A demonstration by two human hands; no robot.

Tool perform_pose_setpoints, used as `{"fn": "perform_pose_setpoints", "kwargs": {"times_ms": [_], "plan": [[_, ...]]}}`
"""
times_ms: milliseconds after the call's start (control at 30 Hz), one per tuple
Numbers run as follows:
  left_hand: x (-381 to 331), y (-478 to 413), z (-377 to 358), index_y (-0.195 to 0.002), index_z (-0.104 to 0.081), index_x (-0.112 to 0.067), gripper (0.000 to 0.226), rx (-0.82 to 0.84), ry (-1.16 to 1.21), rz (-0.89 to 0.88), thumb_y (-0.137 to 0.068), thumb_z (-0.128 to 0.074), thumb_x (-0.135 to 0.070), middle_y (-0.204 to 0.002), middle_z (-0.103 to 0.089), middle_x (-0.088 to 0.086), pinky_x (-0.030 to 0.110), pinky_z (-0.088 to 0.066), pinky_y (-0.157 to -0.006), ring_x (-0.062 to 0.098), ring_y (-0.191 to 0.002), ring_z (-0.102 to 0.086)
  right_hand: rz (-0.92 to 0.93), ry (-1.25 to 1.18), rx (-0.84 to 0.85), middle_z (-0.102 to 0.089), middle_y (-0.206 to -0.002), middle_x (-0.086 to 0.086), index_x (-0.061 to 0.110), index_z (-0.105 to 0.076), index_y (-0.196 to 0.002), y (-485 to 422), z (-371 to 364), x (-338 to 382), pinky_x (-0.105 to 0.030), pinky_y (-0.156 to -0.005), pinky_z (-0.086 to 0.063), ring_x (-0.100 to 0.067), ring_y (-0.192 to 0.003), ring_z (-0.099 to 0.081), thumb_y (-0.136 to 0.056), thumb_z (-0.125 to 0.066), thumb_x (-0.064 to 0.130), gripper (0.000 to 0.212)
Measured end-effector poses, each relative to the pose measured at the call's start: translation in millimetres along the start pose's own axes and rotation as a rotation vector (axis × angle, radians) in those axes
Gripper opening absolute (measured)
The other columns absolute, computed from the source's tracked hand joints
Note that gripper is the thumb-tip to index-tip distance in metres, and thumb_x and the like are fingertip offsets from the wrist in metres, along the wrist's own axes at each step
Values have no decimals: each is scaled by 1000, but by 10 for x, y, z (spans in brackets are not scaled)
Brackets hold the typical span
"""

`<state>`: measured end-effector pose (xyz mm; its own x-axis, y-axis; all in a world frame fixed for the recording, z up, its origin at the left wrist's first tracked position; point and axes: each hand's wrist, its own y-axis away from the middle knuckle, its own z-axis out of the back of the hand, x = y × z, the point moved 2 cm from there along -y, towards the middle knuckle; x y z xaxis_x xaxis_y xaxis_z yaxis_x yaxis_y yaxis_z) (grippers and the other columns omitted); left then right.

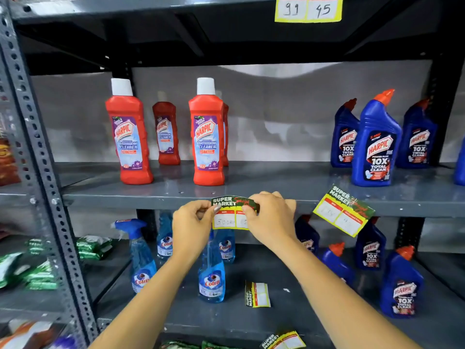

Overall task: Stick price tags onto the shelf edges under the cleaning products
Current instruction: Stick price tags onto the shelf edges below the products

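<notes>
A yellow and green price tag [230, 217] is pressed against the grey shelf edge [141, 201] below a red Harpic bottle [208, 137]. My left hand [192, 226] pinches its left side. My right hand [270, 217] covers its right side with thumb and fingers. A second price tag [343, 210] hangs tilted on the same edge, under the blue Harpic bottles [376, 144]. Another red Harpic bottle [129, 137] stands further left on that shelf.
A loose tag [257, 294] lies on the lower shelf among blue Colin spray bottles [211, 273] and more blue Harpic bottles [401, 285]. More tags [283, 341] lie lower down. A tag reading 99 and 45 [309, 8] sticks to the upper shelf. A perforated upright [37, 152] stands left.
</notes>
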<state>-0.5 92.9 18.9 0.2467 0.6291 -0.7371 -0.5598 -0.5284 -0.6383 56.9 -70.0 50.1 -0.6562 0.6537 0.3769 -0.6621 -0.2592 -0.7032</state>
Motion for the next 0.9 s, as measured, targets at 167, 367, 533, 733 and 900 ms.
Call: {"fn": "perform_pose_setpoints", "kwargs": {"times_ms": [167, 367, 533, 733, 900], "plan": [[344, -215, 667, -68, -66, -15, 22, -73, -235, -81, -84, -72, -28, -56, -65, 2, 39, -50, -55, 25, -55, -58, 122, -32, -1, -68, -87, 3, 23, -70, -87, 11, -417, 599, -38, -76, -23, -21, -90, -51, -90, -52, 33, 20], [451, -435, 1054, -67, -67, -19, 22, -89, -384, -74, -83, -72, -33, -57, -66, -3, 36, -50, -57, 22, -60, -62, 147, 24, -55, -66, -76, 3, 22, -69, -78, -49, -751, 935, -35, -70, -17, -21, -79, -45, -91, -49, 31, 25], [420, -488, 1057, -71, -69, -20, 15, -92, -481, -141, -81, -74, -30, -66, -70, -1, 34, -52, -59, 24, -63, -64, 124, 125, -121, -64, -64, 5, 22, -66, -69, -61, -815, 987, -34, -68, -17, -19, -71, -45, -84, -63, 35, 20], [462, -585, 1081, -56, -57, -27, 30, -73, -490, -60, -75, -78, -36, -50, -57, -13, 24, -37, -51, 14, -52, -56, 134, 237, -178, -57, -57, 9, 23, -48, -56, -162, -737, 828, -34, -66, -13, -20, -73, -46, -70, -72, 58, 44], [545, -655, 1113, -56, -64, -24, 29, -31, -431, -25, -72, -82, -39, -51, -61, -10, 23, -40, -50, 6, -53, -58, 204, 275, -222, -55, -56, 7, 20, -50, -56, -149, -768, 729, -37, -68, -19, -20, -71, -45, -74, -65, 63, 49]]}}
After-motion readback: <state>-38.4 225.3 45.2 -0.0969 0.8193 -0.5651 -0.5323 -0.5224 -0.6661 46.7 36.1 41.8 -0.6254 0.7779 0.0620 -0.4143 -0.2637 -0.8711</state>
